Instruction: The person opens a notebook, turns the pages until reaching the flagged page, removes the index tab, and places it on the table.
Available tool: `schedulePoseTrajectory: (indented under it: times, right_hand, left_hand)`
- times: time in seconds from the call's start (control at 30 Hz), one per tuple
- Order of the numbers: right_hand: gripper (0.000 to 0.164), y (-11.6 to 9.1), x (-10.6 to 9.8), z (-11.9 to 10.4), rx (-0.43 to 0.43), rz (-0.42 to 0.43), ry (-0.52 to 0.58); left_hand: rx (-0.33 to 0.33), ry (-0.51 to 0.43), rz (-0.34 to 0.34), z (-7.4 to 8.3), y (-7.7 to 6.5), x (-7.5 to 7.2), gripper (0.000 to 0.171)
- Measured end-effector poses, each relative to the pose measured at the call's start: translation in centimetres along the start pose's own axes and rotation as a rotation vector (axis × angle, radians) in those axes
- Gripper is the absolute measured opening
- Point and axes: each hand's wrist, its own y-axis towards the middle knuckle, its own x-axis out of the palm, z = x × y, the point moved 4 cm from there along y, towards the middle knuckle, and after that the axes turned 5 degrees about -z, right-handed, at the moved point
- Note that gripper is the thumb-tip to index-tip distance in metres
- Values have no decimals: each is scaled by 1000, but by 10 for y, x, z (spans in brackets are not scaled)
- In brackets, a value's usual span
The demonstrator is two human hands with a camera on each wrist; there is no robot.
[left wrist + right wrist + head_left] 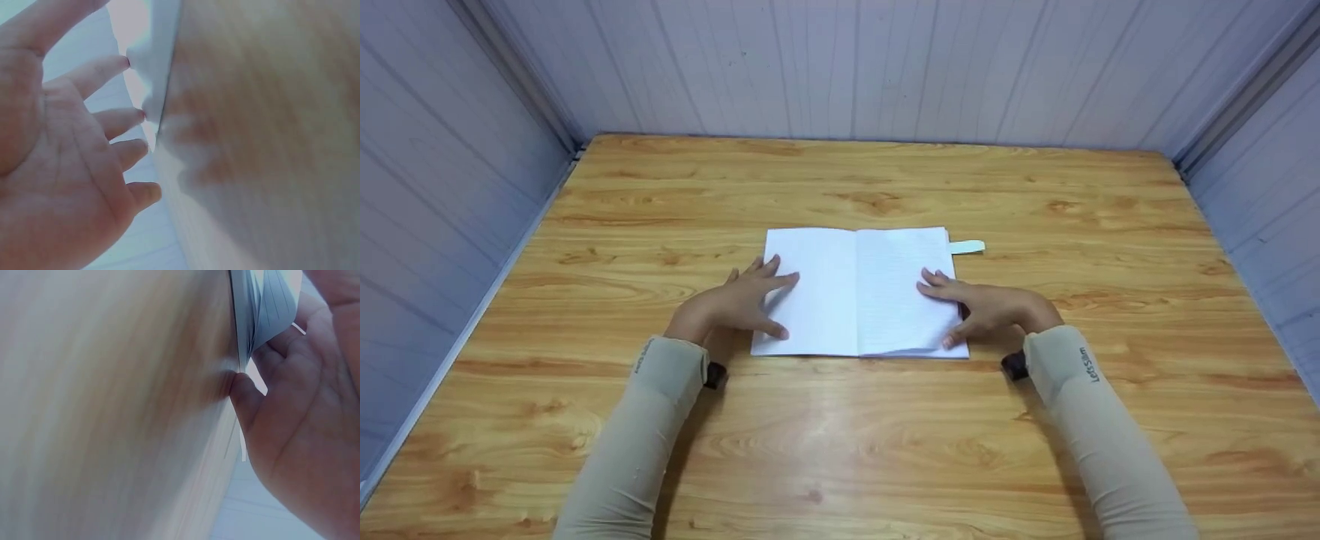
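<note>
An open notebook (pixel 896 262) lies on the wooden table, a blank-looking page on the left and a lined page on the right. Spread fingers of my left hand (pixel 746 300) rest on the left page near its outer edge, the thumb lower down. My right hand (pixel 990 306) touches the right page with its fingertips, and its thumb is by the lower right corner. In the right wrist view the lined page (pixel 275 312) bows up from the sheets below, and the little finger of the right hand (pixel 306 405) is at the notebook's edge.
A pale green strip (pixel 967 247) sticks out from the notebook's right side. White panel walls (pixel 825 67) border the wooden table (pixel 825 442) at the back and sides. Dark wrist devices (pixel 1015 366) show under both sleeves.
</note>
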Motion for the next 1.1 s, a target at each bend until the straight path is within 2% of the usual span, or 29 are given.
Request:
schedulePoseTrajectory:
  times: [0.17, 0.4, 0.53, 0.8, 1.0, 1.1]
  right_hand:
    - [96, -1, -1, 0, 0, 1, 10]
    - [96, -1, -1, -1, -7, -11, -1]
    - [96, 0, -1, 0, -1, -14, 3]
    - [95, 0, -1, 1, -7, -6, 4]
    - [95, 0, -1, 1, 2, -3, 13]
    - [94, 1, -2, 1, 4, -5, 13]
  left_hand:
    - [17, 14, 113, 13, 0, -5, 82]
    - [140, -17, 249, 39, 4, 0, 66]
    - [208, -20, 304, 58, 8, 6, 62]
    - [262, -20, 317, 91, 18, 20, 58]
    - [358, -83, 324, 108, 26, 28, 53]
    - [388, -110, 305, 114, 29, 31, 51]
